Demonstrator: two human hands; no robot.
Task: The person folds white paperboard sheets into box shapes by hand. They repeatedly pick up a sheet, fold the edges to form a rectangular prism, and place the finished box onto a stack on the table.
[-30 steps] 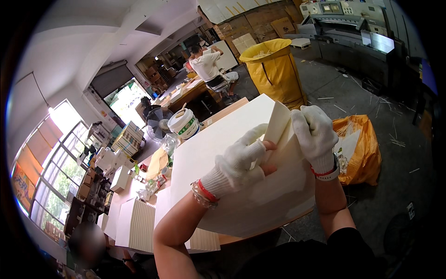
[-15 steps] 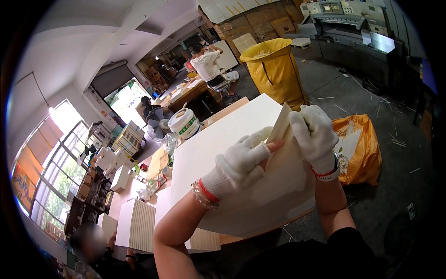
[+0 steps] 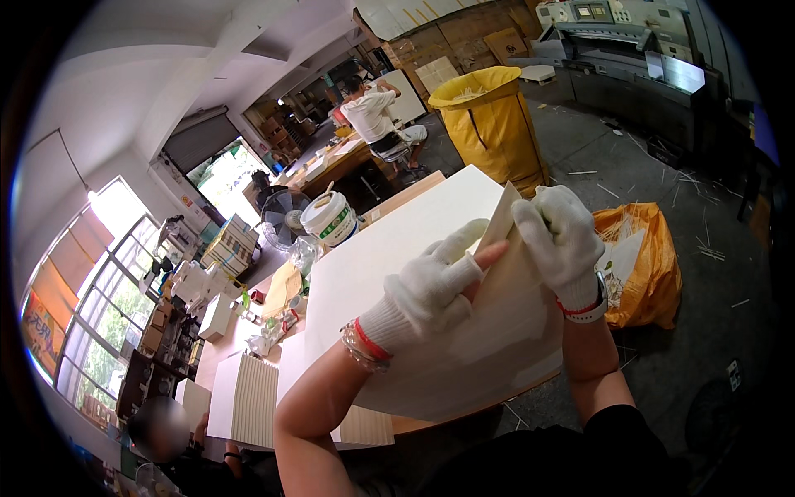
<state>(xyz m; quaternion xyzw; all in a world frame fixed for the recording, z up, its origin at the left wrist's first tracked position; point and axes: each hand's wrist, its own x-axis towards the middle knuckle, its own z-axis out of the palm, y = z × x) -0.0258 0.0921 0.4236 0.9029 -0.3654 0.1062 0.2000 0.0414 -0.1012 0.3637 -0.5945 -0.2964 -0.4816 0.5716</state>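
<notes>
Both my hands wear white knit gloves, with bare fingertips poking out of the left one. My left hand [image 3: 426,290] is closed, its bare fingertips pressed against a narrow pale board edge [image 3: 503,217] that stands up at the right side of a large white sheet [image 3: 389,228]. My right hand [image 3: 561,240] has its fingers curled tight at the same raised edge, from the outer side. Whether this edge belongs to the large sheet or is a separate piece, I cannot tell. The gloves hide the grip points.
Left of the sheet stand stacked white boards [image 3: 244,402] with ridged sides. Beyond it are a white bucket [image 3: 329,218] and a fan [image 3: 284,217]. A yellow bin [image 3: 489,132] and an orange sack of scraps [image 3: 642,265] stand to the right. Another person [image 3: 166,435] is at lower left.
The left hand's bare fingertip has shifted slightly up along the raised edge. My right hand has moved very slightly left. Both keep their closed grip.
</notes>
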